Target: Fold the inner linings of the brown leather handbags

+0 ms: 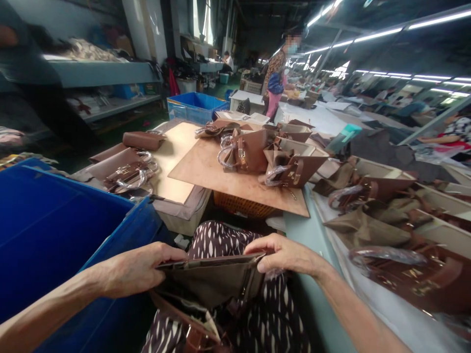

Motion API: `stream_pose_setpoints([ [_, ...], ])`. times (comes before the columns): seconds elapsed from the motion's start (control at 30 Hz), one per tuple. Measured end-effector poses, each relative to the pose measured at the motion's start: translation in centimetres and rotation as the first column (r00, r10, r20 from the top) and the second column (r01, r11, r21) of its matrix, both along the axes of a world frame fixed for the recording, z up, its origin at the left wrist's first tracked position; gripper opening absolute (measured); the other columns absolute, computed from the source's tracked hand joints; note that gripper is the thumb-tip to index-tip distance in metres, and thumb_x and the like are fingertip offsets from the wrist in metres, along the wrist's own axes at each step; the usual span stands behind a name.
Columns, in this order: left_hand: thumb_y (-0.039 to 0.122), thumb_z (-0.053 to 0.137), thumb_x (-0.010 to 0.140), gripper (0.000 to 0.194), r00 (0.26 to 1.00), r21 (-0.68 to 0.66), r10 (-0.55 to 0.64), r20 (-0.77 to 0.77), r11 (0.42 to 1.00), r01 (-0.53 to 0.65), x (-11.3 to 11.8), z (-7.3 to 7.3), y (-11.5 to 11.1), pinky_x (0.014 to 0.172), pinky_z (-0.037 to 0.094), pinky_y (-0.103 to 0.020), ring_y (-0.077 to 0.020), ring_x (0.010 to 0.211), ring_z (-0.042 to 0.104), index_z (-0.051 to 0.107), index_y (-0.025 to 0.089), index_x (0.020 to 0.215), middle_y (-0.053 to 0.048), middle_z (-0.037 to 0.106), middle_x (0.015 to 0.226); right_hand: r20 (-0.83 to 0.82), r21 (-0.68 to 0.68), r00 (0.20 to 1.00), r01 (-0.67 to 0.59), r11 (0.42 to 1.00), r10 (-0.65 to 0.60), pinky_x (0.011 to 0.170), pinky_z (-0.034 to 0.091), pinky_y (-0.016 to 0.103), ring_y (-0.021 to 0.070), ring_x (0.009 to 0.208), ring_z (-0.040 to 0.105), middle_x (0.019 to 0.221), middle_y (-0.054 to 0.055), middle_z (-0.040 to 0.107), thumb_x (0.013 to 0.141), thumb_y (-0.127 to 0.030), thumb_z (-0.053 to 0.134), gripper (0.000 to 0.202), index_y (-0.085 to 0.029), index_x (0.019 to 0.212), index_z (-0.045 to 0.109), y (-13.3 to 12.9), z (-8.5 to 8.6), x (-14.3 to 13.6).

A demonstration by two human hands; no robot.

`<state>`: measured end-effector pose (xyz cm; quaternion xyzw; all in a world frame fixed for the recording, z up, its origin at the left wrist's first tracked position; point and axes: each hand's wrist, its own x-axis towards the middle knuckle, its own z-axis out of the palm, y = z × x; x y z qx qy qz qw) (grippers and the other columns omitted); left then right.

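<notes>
Both ends of 1 open brown bag [221, 277] are pinched above the lap [217, 235]: the left corner of its far rim by the left hand [138, 269], the right corner by the right hand [283, 252], thumbs and fingers pressed together on the edge. The bag is judged light; its panels look fairly stiff, its lining soft and apt to fold. The smooth outside may slip a little, so hold is best taken at the rim's corners.

Beyond the knees, a board [206, 169] is laid, its right and far edges crowded with bags [253, 147]. An orange crate [243, 203] is partly covered by its near edge. Elbow room is limited at the left by the blue bin [136, 220], at the right by the counter [309, 230], where more bags [434, 269] are massed near the edge.
</notes>
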<state>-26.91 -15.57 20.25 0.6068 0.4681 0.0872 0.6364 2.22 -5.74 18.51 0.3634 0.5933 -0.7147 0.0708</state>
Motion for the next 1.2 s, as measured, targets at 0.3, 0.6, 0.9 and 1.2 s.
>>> stream_pose_setpoints([
  [0.3, 0.009, 0.042, 0.066, 0.046, 0.992, -0.125, 0.120, 0.025, 0.985, -0.116, 0.1, -0.8, -1.4, 0.080, 0.046, -0.019, -0.0186, 0.095, 0.060, 0.060, 0.023, 0.106, 0.006, 0.067, 0.098, -0.147, 0.123, 0.987, -0.053, 0.991, 0.071, 0.073, 0.040, 0.025, 0.0138, 0.076, 0.056, 0.084, 0.001, 0.065, 0.074, -0.022, 0.055, 0.027, -0.012, 0.096, 0.068, 0.3, -0.8, -0.1],
  [0.6, 0.008, 0.043, 0.061, 0.049, 0.987, -0.219, 0.080, 0.139, 0.975, -0.049, -1.9, -1.4, 0.4, 0.075, 0.049, -0.023, -0.0183, 0.086, 0.062, 0.060, 0.019, 0.105, 0.004, 0.068, 0.094, -0.049, 0.278, 0.998, -0.024, 0.960, 0.039, 0.056, 0.032, 0.021, 0.0097, 0.060, 0.041, 0.063, -0.003, 0.050, 0.079, -0.032, 0.052, 0.025, -0.011, 0.077, 0.065, -0.3, 1.0, 0.0],
  [0.9, 0.013, 0.062, 0.057, 0.031, 0.993, 0.045, 0.034, 0.112, 0.998, -0.039, -3.3, -4.4, 7.4, 0.083, 0.045, -0.025, -0.0193, 0.090, 0.058, 0.069, 0.014, 0.087, 0.000, 0.068, 0.091, 0.162, 0.591, 0.986, -0.064, 0.804, -0.041, 0.052, 0.030, 0.025, 0.0137, 0.058, 0.043, 0.058, -0.001, 0.048, 0.083, -0.047, 0.042, 0.038, -0.018, 0.064, 0.058, -6.6, 7.9, -1.7],
  [1.2, 0.005, 0.049, 0.052, 0.036, 0.997, 0.100, 0.019, 0.070, 0.995, -0.026, -0.6, -4.9, 6.2, 0.064, 0.045, -0.019, -0.0146, 0.069, 0.058, 0.072, 0.016, 0.078, 0.005, 0.067, 0.064, 0.176, 0.527, 0.980, -0.011, 0.850, -0.097, 0.049, 0.028, 0.022, 0.0106, 0.055, 0.037, 0.058, -0.003, 0.043, 0.084, -0.050, 0.041, 0.040, -0.016, 0.068, 0.055, -5.3, 4.6, 1.1],
])
